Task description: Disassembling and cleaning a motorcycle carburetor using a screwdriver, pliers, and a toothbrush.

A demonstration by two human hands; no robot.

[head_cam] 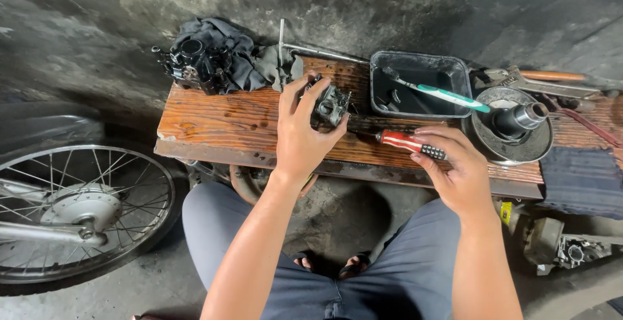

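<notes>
On the worn wooden table (214, 122), left hand (302, 135) grip clamps small grey metal carburettor (332, 104); right hand (454, 167) grip closes on red-handled screwdriver (405, 142).

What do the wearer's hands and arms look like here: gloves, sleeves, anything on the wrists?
Both bare: no gloves on the left hand or right hand. No sleeves reach either forearm, and no watch, band or ring shows. Fingernails are short. Below the arms, grey trousers and dark sandals.

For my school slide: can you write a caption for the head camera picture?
Left hand grips a small metal engine part on a wooden bench; right hand holds a red-handled screwdriver.
</notes>
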